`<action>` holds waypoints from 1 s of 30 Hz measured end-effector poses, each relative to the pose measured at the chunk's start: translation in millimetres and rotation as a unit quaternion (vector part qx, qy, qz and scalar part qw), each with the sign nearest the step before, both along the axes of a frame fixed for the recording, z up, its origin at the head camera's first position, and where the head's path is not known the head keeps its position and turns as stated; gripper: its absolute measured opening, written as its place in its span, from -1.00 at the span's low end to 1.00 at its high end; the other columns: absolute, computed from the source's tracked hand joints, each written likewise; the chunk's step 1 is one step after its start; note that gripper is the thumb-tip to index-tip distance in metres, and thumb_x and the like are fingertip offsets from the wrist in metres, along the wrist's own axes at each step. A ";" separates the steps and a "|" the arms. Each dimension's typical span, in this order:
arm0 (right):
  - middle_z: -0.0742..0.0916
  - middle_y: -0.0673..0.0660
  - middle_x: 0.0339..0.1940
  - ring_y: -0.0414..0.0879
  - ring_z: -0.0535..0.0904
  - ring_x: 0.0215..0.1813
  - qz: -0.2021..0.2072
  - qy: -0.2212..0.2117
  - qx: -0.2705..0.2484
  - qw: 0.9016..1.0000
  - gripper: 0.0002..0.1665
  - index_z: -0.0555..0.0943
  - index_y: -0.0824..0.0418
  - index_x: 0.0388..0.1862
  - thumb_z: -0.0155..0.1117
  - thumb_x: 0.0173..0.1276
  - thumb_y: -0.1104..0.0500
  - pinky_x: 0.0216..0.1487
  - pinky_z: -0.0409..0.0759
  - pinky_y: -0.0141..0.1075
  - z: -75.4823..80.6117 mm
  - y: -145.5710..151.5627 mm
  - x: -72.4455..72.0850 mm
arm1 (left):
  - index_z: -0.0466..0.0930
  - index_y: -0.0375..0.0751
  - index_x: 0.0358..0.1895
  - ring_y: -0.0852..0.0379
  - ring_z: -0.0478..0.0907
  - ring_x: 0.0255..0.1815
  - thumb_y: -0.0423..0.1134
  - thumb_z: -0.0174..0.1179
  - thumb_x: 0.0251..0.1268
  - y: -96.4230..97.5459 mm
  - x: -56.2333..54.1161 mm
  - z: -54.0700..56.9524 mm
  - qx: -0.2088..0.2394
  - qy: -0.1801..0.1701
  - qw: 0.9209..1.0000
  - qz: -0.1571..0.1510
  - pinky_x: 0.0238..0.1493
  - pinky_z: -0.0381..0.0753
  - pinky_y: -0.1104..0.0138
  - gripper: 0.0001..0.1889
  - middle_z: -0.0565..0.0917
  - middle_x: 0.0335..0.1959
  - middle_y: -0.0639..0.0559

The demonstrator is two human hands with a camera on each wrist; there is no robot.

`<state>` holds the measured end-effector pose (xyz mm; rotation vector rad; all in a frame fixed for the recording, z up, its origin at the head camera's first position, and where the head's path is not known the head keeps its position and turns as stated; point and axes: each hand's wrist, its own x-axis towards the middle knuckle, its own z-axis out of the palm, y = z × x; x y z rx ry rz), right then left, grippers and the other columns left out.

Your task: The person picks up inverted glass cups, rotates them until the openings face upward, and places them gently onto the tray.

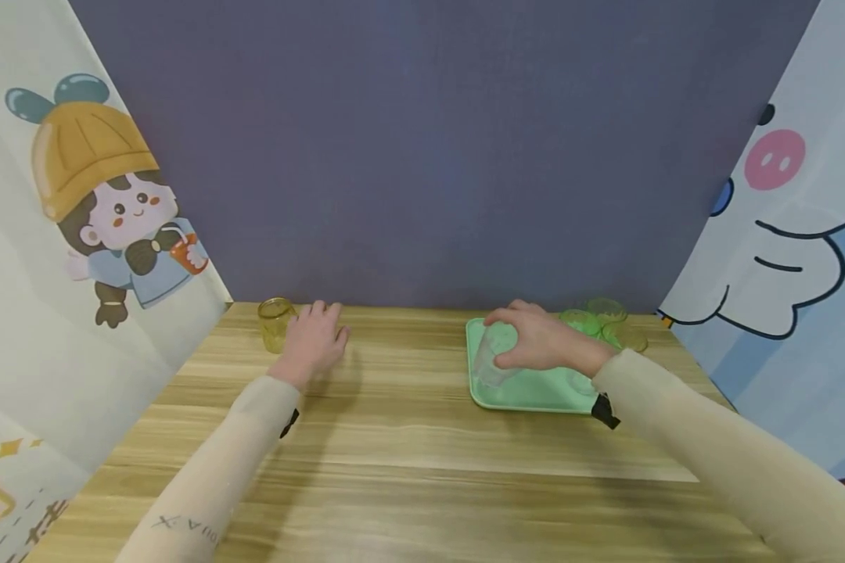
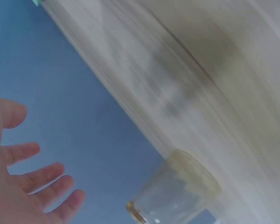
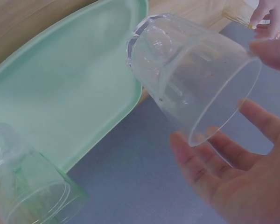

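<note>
A clear plastic cup [image 3: 191, 70] is held by my right hand [image 1: 535, 338], thumb and fingertips around its rim. Its base points toward the green tray [image 3: 60, 70], and in the head view the cup overlaps the tray's left part. My left hand [image 1: 313, 338] is empty, its fingers spread and slightly bent. Just left of it, a transparent yellow cup [image 1: 273, 327] stands near the table's back edge. The left wrist view shows that yellow cup [image 2: 177, 191] apart from the fingers.
Another clear cup [image 1: 580, 381] is on the tray's right part, partly hidden by my right arm. Several transparent green and yellowish cups [image 1: 583, 322] cluster at the back right. A dark blue-grey panel [image 1: 422, 156] rises behind the wooden table [image 1: 394, 438], with printed curtains on both sides.
</note>
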<state>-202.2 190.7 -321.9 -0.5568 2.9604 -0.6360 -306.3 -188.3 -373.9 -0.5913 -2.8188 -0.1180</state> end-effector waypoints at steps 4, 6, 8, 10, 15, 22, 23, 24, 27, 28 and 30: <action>0.52 0.27 0.24 0.24 0.46 0.23 -0.001 -0.007 0.003 1.000 -0.26 0.50 0.10 0.40 0.37 0.21 0.01 -0.02 0.51 0.03 0.1 0.0 -2.8 | 0.38 -0.28 0.38 -0.35 0.36 0.29 -0.04 -0.03 0.58 -9.1 -7.8 -2.4 -0.006 0.009 1.000 0.001 0.21 0.37 -0.28 -0.50 0.46 0.22 -0.33; 0.52 0.27 0.23 0.25 0.46 0.23 0.001 -0.009 0.002 1.000 -0.26 0.51 0.11 0.40 0.37 0.22 0.01 -0.02 0.51 0.03 0.1 -0.1 -4.5 | 0.39 -0.28 0.37 -0.36 0.35 0.29 -0.04 -0.05 0.59 -12.5 -11.1 -3.2 -0.009 0.013 1.000 0.004 0.20 0.37 -0.28 -0.51 0.46 0.21 -0.33; 0.52 0.28 0.22 0.26 0.45 0.24 0.002 -0.008 0.003 1.000 -0.26 0.50 0.12 0.40 0.37 0.22 0.01 -0.02 0.52 0.04 0.5 0.2 -6.4 | 0.40 -0.28 0.36 -0.37 0.34 0.29 -0.06 -0.04 0.57 -14.5 -13.6 -3.3 -0.003 0.018 1.000 0.008 0.19 0.37 -0.28 -0.52 0.46 0.21 -0.34; 0.52 0.29 0.23 0.26 0.45 0.25 0.002 -0.010 0.003 1.000 -0.26 0.50 0.13 0.40 0.37 0.23 0.00 -0.02 0.52 0.04 1.1 0.6 -8.2 | 0.41 -0.28 0.34 -0.37 0.34 0.28 -0.07 -0.04 0.57 -16.3 -16.6 -3.8 -0.001 0.024 1.000 0.012 0.18 0.38 -0.27 -0.54 0.46 0.20 -0.34; 0.48 0.31 0.30 0.27 0.43 0.29 -0.013 -0.026 0.007 1.000 -0.26 0.48 0.10 0.43 0.38 0.27 -0.02 -0.03 0.51 0.03 1.4 2.8 -12.9 | 0.40 -0.30 0.34 -0.38 0.33 0.30 -0.08 -0.04 0.56 -21.0 -25.3 -6.4 0.002 0.030 0.999 0.021 0.20 0.37 -0.26 -0.54 0.44 0.24 -0.37; 0.44 0.35 0.35 0.30 0.39 0.34 -0.025 -0.033 0.008 0.999 -0.25 0.46 0.07 0.44 0.38 0.29 -0.06 -0.01 0.51 0.08 1.1 5.6 -16.7 | 0.39 -0.31 0.36 -0.41 0.26 0.33 -0.10 -0.05 0.56 -31.5 -29.7 -4.6 -0.004 0.034 0.998 0.058 0.23 0.33 -0.31 -0.53 0.40 0.29 -0.43; 0.43 0.35 0.36 0.32 0.38 0.36 -0.025 -0.032 0.007 0.999 -0.25 0.46 0.08 0.45 0.38 0.29 -0.06 -0.01 0.50 0.09 0.9 6.2 -17.0 | 0.39 -0.31 0.36 -0.42 0.25 0.33 -0.11 -0.05 0.56 -32.5 -30.4 -4.2 -0.005 0.034 0.997 0.062 0.22 0.32 -0.31 -0.53 0.39 0.29 -0.44; 0.42 0.36 0.38 0.33 0.36 0.38 -0.027 -0.032 0.008 0.999 -0.25 0.46 0.08 0.45 0.37 0.30 -0.07 0.00 0.50 0.11 0.4 7.0 -17.4 | 0.39 -0.31 0.36 -0.42 0.25 0.34 -0.11 -0.05 0.56 -33.2 -30.9 -3.8 -0.005 0.034 0.997 0.067 0.22 0.32 -0.32 -0.53 0.38 0.29 -0.45; 0.39 0.38 0.42 0.37 0.30 0.42 -0.033 -0.029 0.013 0.999 -0.25 0.46 0.08 0.45 0.36 0.30 -0.07 -0.01 0.49 0.13 -2.1 9.0 -19.0 | 0.39 -0.31 0.35 -0.44 0.25 0.32 -0.11 -0.06 0.56 -36.1 -33.6 -2.9 -0.006 0.030 0.997 0.076 0.20 0.32 -0.32 -0.53 0.37 0.27 -0.46; 0.39 0.38 0.42 0.37 0.30 0.43 -0.034 -0.028 0.014 0.999 -0.25 0.46 0.08 0.45 0.35 0.30 -0.06 -0.01 0.49 0.12 -2.5 8.7 -19.8 | 0.38 -0.32 0.36 -0.44 0.25 0.32 -0.10 -0.06 0.56 -38.0 -34.3 -2.4 -0.006 0.028 0.997 0.078 0.20 0.32 -0.33 -0.52 0.37 0.27 -0.47; 0.39 0.38 0.42 0.37 0.30 0.42 -0.034 -0.024 0.016 0.999 -0.26 0.46 0.08 0.45 0.35 0.30 -0.05 -0.04 0.48 0.10 -3.6 8.8 -21.8 | 0.34 -0.34 0.39 -0.46 0.24 0.32 -0.10 -0.07 0.56 -42.8 -36.3 -1.6 -0.005 0.021 0.996 0.087 0.21 0.30 -0.34 -0.50 0.34 0.28 -0.48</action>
